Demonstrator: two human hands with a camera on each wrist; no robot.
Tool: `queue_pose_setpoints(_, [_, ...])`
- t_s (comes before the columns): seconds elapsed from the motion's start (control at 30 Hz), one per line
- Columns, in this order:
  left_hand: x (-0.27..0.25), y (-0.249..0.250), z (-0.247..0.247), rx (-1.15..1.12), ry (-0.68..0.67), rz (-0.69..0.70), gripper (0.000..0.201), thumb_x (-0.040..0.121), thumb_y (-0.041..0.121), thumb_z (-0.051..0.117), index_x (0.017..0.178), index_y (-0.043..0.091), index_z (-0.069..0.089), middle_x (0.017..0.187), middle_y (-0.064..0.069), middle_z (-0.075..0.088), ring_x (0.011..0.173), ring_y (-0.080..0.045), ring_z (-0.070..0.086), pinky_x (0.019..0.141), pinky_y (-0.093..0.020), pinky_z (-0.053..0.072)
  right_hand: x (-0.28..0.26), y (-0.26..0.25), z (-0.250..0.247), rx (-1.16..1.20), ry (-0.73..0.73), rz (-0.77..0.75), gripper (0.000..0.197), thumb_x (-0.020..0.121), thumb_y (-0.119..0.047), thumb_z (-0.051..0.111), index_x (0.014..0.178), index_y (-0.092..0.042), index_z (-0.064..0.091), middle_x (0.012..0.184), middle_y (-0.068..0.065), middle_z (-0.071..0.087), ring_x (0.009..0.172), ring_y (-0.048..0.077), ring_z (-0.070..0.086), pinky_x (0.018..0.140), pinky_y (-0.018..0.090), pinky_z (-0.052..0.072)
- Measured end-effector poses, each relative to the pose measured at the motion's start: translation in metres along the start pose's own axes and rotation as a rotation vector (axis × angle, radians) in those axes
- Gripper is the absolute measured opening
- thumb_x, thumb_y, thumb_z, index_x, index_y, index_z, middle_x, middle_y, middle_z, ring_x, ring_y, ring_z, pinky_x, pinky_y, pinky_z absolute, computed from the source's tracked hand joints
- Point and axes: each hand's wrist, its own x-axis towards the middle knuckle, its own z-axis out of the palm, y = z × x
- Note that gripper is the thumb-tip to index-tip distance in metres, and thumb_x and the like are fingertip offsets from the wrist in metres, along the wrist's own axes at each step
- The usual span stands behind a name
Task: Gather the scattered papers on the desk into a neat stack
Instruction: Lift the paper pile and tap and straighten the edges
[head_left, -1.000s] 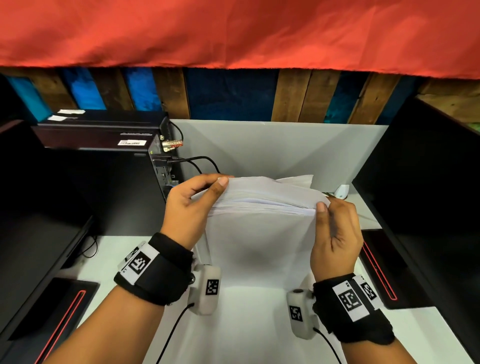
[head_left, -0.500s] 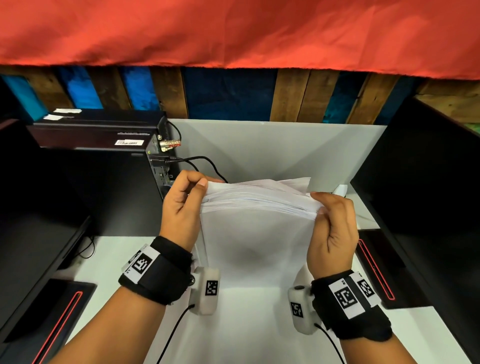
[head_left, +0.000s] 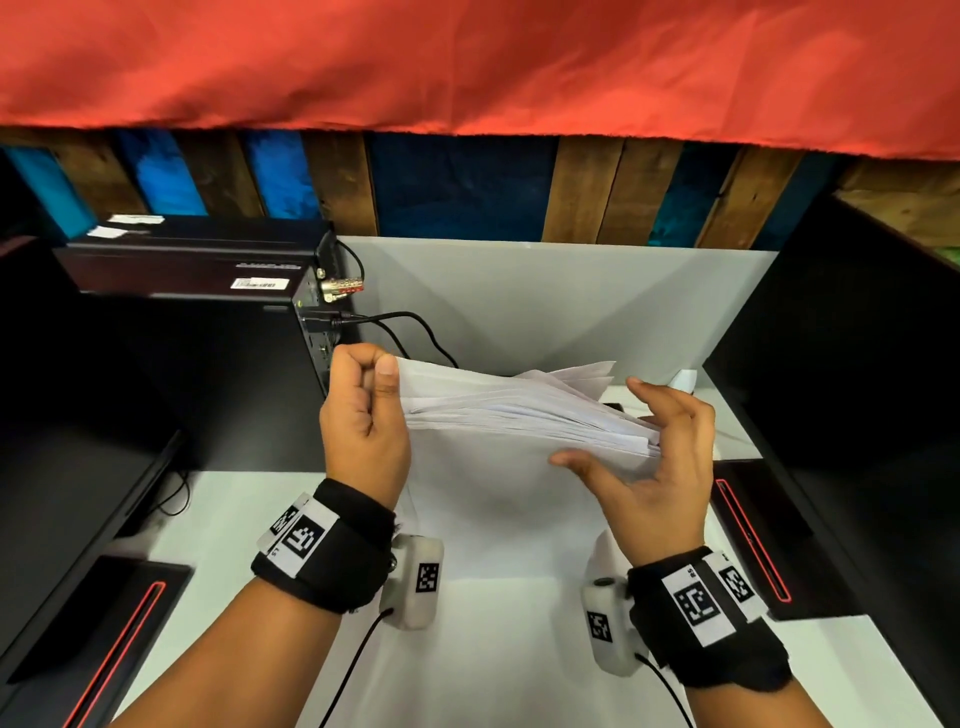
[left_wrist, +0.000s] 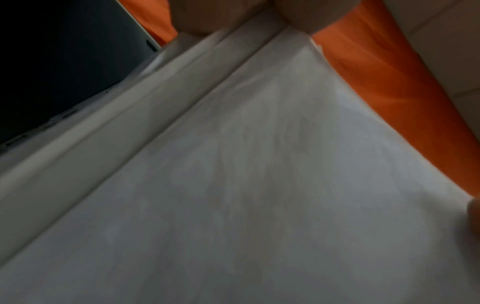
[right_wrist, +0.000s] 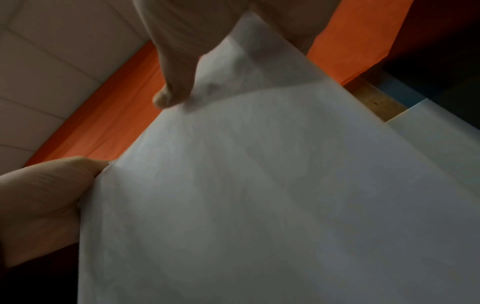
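Note:
A stack of white papers (head_left: 519, 410) stands on edge on the white desk (head_left: 234, 519), its top edges fanned and uneven. My left hand (head_left: 363, 415) grips the stack's upper left corner, thumb in front and fingers curled behind. My right hand (head_left: 654, 457) cups the upper right edge with spread fingers, the thumb stretched across the front sheet. In the left wrist view the papers (left_wrist: 259, 185) fill the picture below my fingertips (left_wrist: 197, 18). The right wrist view shows the papers (right_wrist: 259, 205) with my thumb (right_wrist: 46, 195) at their edge and one finger (right_wrist: 176, 61) lying on the sheet.
A black computer case (head_left: 208, 291) with plugged cables (head_left: 405, 322) stands at the back left. Black monitors flank the desk at left (head_left: 62, 467) and right (head_left: 857, 389). A small white object (head_left: 683, 379) sits behind my right hand. A white back panel (head_left: 545, 301) closes the rear.
My right hand has let go of its pinch on the right corner and spread its fingers around the edge. The stack's top has fanned out and tilted. The left hand's fingers have curled tighter.

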Motion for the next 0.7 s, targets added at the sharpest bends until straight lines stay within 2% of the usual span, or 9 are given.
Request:
queue_pose_setpoints(0.1, [-0.001, -0.004, 0.0, 0.018, 0.031, 0.017, 0.013, 0.099, 0.01, 0.043, 0.087, 0.016, 0.046, 0.07, 0.017, 0.048, 0.065, 0.005, 0.046, 0.063, -0.005, 0.037, 0.004, 0.0, -0.004, 0.005, -0.075, 0.092, 0.099, 0.045, -0.03, 0.093, 0.132, -0.02, 0.046, 0.123, -0.004, 0.043, 0.1, -0.01, 0.046, 0.085, 0.004, 0.039])
queue_pose_setpoints(0.2, [0.0, -0.007, -0.002, 0.003, 0.015, 0.031, 0.02, 0.098, 0.009, 0.043, 0.085, 0.025, 0.045, 0.071, 0.022, 0.05, 0.065, 0.004, 0.045, 0.064, -0.007, 0.037, 0.013, -0.001, -0.011, 0.156, -0.183, 0.321, 0.116, 0.047, -0.012, 0.093, 0.143, -0.032, 0.031, 0.127, -0.016, 0.046, 0.084, -0.008, 0.049, 0.078, 0.002, 0.04])
queue_pose_setpoints(0.27, [0.001, -0.006, -0.002, -0.016, -0.009, 0.035, 0.024, 0.098, 0.008, 0.043, 0.084, 0.027, 0.044, 0.071, 0.022, 0.049, 0.065, 0.003, 0.044, 0.063, -0.008, 0.037, 0.02, 0.003, -0.017, 0.201, -0.286, 0.395, 0.117, 0.048, -0.007, 0.091, 0.145, -0.031, 0.031, 0.129, -0.019, 0.049, 0.088, -0.015, 0.052, 0.08, 0.0, 0.041])
queue_pose_setpoints(0.3, [0.001, -0.005, -0.002, -0.026, -0.02, 0.041, 0.026, 0.098, 0.007, 0.043, 0.083, 0.028, 0.044, 0.071, 0.022, 0.05, 0.064, 0.003, 0.043, 0.063, -0.009, 0.037, 0.023, 0.004, -0.02, 0.218, -0.347, 0.413, 0.113, 0.048, -0.007, 0.091, 0.144, -0.031, 0.036, 0.129, -0.02, 0.052, 0.094, -0.016, 0.054, 0.084, 0.001, 0.042])
queue_pose_setpoints(0.37, [0.001, -0.004, -0.001, -0.046, -0.045, 0.052, 0.028, 0.097, 0.006, 0.043, 0.082, 0.03, 0.043, 0.071, 0.023, 0.051, 0.063, 0.004, 0.044, 0.062, -0.009, 0.037, 0.028, 0.003, -0.027, 0.266, -0.453, 0.437, 0.096, 0.051, -0.004, 0.09, 0.135, -0.028, 0.05, 0.123, -0.018, 0.061, 0.095, -0.007, 0.06, 0.088, 0.008, 0.047])
queue_pose_setpoints(0.5, [0.001, -0.002, 0.0, -0.085, -0.081, 0.056, 0.027, 0.097, 0.006, 0.043, 0.082, 0.029, 0.044, 0.072, 0.023, 0.052, 0.065, 0.004, 0.046, 0.063, -0.009, 0.039, 0.031, -0.001, -0.032, 0.282, -0.517, 0.444, 0.038, 0.06, -0.005, 0.086, 0.095, -0.017, 0.076, 0.092, -0.003, 0.075, 0.087, 0.011, 0.069, 0.083, 0.029, 0.054])
queue_pose_setpoints(0.57, [0.001, -0.002, -0.001, -0.098, -0.091, 0.049, 0.027, 0.097, 0.006, 0.043, 0.083, 0.029, 0.045, 0.072, 0.023, 0.053, 0.066, 0.004, 0.047, 0.063, -0.009, 0.04, 0.028, 0.001, -0.03, 0.293, -0.486, 0.455, 0.02, 0.063, -0.007, 0.085, 0.079, -0.016, 0.076, 0.077, -0.001, 0.073, 0.074, 0.013, 0.068, 0.072, 0.026, 0.052])
queue_pose_setpoints(0.63, [0.001, -0.002, -0.001, -0.129, -0.09, 0.028, 0.025, 0.097, 0.009, 0.045, 0.083, 0.03, 0.047, 0.071, 0.022, 0.055, 0.065, 0.003, 0.049, 0.063, -0.011, 0.042, 0.025, 0.002, -0.027, 0.319, -0.446, 0.458, 0.017, 0.065, -0.004, 0.082, 0.071, -0.017, 0.074, 0.066, -0.005, 0.068, 0.063, 0.007, 0.062, 0.063, 0.016, 0.047])
queue_pose_setpoints(0.7, [0.002, -0.002, -0.003, -0.195, -0.093, -0.003, 0.021, 0.095, 0.013, 0.05, 0.084, 0.031, 0.049, 0.068, 0.02, 0.058, 0.063, 0.002, 0.051, 0.061, -0.015, 0.044, 0.023, 0.002, -0.024, 0.357, -0.406, 0.463, 0.019, 0.069, 0.001, 0.079, 0.071, -0.017, 0.072, 0.065, -0.007, 0.069, 0.062, 0.003, 0.063, 0.061, 0.011, 0.046])
